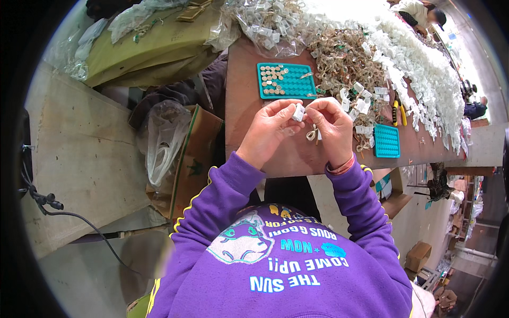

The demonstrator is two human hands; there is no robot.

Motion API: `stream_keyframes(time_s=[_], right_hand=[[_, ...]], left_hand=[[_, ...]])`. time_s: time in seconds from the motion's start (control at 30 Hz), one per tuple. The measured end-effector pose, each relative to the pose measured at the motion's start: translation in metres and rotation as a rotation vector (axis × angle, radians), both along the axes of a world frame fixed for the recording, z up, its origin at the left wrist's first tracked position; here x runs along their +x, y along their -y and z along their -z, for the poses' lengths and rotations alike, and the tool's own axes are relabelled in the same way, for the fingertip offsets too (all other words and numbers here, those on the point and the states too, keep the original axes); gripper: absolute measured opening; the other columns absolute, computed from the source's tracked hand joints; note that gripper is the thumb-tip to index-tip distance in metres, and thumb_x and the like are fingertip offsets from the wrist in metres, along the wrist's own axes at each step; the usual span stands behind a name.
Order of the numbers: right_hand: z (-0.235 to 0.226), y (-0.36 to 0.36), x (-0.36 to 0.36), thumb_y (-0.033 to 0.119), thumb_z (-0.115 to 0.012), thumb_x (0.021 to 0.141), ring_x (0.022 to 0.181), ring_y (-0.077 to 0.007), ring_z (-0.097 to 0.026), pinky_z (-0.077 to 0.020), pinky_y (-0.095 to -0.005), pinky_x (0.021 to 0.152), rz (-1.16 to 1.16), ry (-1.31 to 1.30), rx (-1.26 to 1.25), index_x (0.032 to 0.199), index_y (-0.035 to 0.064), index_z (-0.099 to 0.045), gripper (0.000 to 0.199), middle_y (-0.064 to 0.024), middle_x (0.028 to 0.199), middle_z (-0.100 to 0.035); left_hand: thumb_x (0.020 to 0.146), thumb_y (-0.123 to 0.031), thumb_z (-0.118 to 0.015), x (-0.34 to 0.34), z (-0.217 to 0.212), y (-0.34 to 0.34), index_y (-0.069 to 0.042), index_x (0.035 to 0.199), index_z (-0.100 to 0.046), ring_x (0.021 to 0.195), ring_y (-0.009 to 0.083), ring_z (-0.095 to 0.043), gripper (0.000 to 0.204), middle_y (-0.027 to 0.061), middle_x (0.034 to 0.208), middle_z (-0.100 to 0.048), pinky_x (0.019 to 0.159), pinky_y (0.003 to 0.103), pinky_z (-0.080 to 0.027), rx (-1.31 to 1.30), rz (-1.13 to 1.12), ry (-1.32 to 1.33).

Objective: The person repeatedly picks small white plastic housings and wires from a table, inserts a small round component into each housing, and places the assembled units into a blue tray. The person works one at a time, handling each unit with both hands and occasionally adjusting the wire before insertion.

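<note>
Between the fingertips of my left hand (269, 127) is a small white plastic housing (298, 112), held over the near part of the brown table. My right hand (331, 127) is closed just to its right, its thumb and fingers pinched together. A small coiled pale cable (312, 133) hangs below the right fingers and seems to be held by them. Just beyond my hands lies a teal tray (301, 85) with several round, coin-like discs (268, 74) in its left part. Whether the cable joins the housing is hidden by my fingers.
A heap of coiled cables (339, 58) covers the table beyond my right hand, with a long pile of white plastic pieces (419, 79) behind it. Yellow-and-black pliers (398, 113) lie near a second teal tray (387, 148). An open cardboard box (193, 164) stands left of the table.
</note>
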State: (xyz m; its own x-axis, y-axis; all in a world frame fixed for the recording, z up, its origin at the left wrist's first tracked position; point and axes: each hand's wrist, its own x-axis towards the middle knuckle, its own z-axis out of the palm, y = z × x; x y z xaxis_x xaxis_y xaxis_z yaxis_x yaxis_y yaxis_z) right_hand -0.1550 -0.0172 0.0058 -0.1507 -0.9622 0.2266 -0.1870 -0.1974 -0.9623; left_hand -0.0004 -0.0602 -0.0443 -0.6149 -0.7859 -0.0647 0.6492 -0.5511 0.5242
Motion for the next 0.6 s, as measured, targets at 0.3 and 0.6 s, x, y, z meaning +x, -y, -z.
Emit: stream_keyframes(time_s=[0.3, 0.6], right_hand=[[0.006, -0.002, 0.008, -0.002, -0.065, 0.087, 0.077, -0.0099, -0.063, -0.0522, -0.0224, 0.068, 0.060, 0.037, 0.029, 0.089, -0.0029, -0.064, 0.002, -0.0050, 0.089, -0.060], [0.011, -0.003, 0.011, -0.001, -0.067, 0.084, 0.076, -0.0126, -0.063, -0.0526, -0.0250, 0.068, 0.093, -0.093, -0.025, 0.087, -0.0027, -0.065, 0.004, -0.0069, 0.085, -0.063]], left_hand=[[0.097, -0.017, -0.059, 0.000, -0.001, -0.001, -0.001, 0.119, -0.060, 0.087, 0.0163, -0.067, 0.027, 0.0082, 0.104, -0.067, 0.080, 0.028, -0.055, -0.025, -0.021, 0.051], [0.096, -0.019, -0.061, 0.003, -0.003, -0.003, -0.001, 0.119, -0.061, 0.085, 0.0142, -0.066, 0.029, 0.0070, 0.101, -0.067, 0.075, 0.025, -0.053, -0.050, -0.016, 0.137]])
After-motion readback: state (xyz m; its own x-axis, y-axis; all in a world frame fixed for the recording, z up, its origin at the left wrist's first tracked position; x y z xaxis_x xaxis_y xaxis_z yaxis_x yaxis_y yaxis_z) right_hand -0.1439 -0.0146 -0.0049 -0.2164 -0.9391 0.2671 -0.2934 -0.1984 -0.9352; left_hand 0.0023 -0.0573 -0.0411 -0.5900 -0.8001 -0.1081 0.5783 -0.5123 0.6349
